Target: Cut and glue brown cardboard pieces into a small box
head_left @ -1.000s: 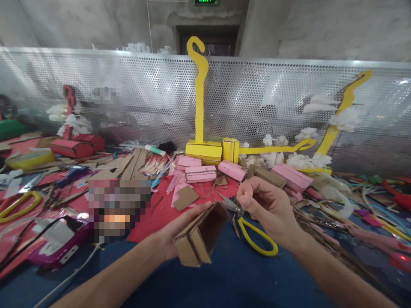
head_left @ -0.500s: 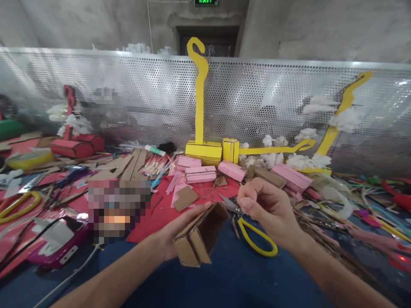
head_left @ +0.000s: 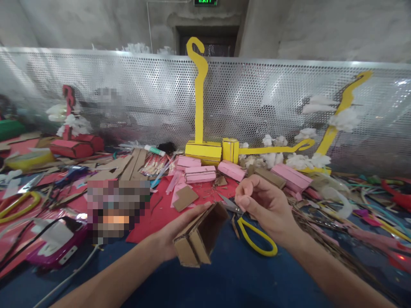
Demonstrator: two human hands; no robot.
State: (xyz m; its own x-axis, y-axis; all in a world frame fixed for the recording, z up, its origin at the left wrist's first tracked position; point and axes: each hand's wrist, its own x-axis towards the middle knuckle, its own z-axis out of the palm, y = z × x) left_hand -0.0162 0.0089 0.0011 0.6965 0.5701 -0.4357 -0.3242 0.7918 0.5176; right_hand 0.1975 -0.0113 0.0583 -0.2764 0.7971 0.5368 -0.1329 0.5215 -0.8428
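My left hand (head_left: 171, 237) grips a small brown cardboard box (head_left: 195, 241) from its left side. The box is tilted, and its open side faces right. To the right of it, my right hand (head_left: 265, 209) is raised with thumb and fingertips pinched together; whatever is between them, if anything, is too small to make out. Beneath that hand lie scissors with yellow handles (head_left: 258, 241), their blades pointing to the upper left. Behind the box are a red sheet (head_left: 162, 214) and a flat cardboard scrap (head_left: 186, 197).
Several pink boxes (head_left: 201, 174) lie behind my hands. Yellow hook-shaped pieces on boxes (head_left: 203, 152) stand against a perforated metal panel (head_left: 144, 94). At left are a purple power strip (head_left: 59, 246) with cables and a blue glue gun (head_left: 72, 174). Scraps and strips clutter the right.
My right hand has shifted slightly left and down, still pinched. The left hand and the cardboard box have hardly moved.
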